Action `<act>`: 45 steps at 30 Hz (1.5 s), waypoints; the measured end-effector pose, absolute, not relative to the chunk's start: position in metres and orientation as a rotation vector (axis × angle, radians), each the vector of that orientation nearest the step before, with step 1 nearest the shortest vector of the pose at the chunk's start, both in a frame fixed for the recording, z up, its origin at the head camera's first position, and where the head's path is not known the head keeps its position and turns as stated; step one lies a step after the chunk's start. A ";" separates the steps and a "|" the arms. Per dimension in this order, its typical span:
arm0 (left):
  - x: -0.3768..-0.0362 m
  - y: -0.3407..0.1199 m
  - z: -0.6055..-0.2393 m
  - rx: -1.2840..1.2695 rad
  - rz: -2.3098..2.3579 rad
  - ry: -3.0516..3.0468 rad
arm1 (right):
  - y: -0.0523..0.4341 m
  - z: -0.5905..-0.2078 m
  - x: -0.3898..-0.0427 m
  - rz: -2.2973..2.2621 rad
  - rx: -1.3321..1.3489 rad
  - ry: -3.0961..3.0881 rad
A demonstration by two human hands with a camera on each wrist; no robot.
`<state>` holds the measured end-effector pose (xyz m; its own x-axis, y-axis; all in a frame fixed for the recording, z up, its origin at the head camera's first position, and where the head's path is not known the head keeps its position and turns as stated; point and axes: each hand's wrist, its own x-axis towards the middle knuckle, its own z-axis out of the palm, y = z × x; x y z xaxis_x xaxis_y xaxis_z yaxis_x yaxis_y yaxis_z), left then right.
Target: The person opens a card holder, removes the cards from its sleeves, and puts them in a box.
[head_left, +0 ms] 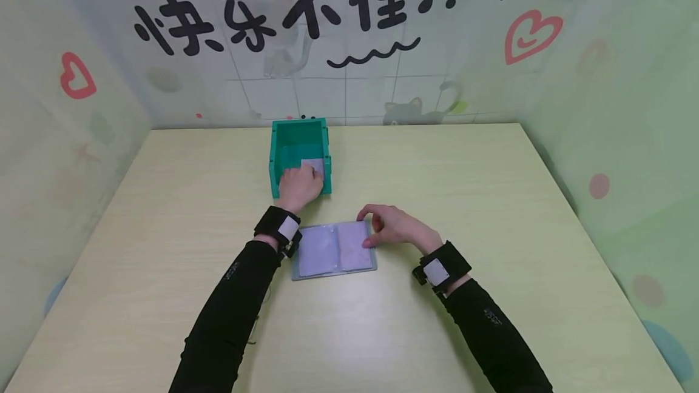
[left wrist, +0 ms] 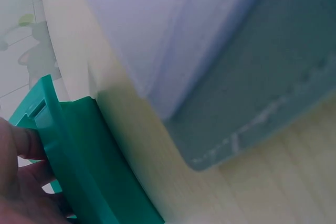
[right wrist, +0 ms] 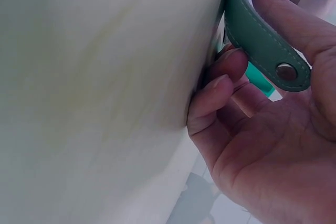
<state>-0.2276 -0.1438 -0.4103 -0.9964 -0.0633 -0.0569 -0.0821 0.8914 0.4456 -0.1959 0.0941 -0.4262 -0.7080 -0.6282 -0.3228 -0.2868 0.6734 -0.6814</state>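
A person is working with 2 bare hands at a pale wood-grain table (head_left: 355,332), the left hand (head_left: 300,185) reaching into a green plastic bin (head_left: 299,135) and the right hand (head_left: 395,226) steadying an open card holder (head_left: 336,247) nearer the viewer. A lilac card (head_left: 317,165) is showing inside the bin, beside the left hand's knuckles and close to the right wall; whether those fingers are pinching it or only touching it, the views are not telling. The right hand is gripping the holder's right edge, its thumb resting over the page, while a stitched green strap (right wrist: 262,56) with a metal snap (right wrist: 286,72) is lying between thumb and curled fingers. The holder is lying flat on the table, 2 lilac sleeved pages facing up. The step in hand is apparently picking a card from the bin. The next move is probably calling for a firm pinch on the card's edge and a lift clear of the wall, the right hand bracing the holder.
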 end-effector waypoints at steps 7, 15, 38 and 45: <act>-0.223 -0.139 -0.412 -0.157 0.667 3.021 | 0.095 -0.426 -0.196 -0.823 -0.702 2.339; -0.205 -0.132 -0.417 -0.089 0.888 3.245 | 0.095 -0.425 -0.195 -0.821 -0.725 2.345; -0.147 -0.117 -0.426 0.362 1.038 2.693 | 0.094 -0.425 -0.194 -0.838 -0.741 2.353; -0.149 -0.125 -0.428 0.396 1.108 2.638 | 0.098 -0.427 -0.196 -0.844 -0.763 2.339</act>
<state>-0.1492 -0.1246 -0.4282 -0.9312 0.3425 -0.1247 0.1507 0.6732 0.7240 -0.1955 0.0977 -0.4270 -0.6978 -0.6568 -0.2860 -0.3231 0.6449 -0.6926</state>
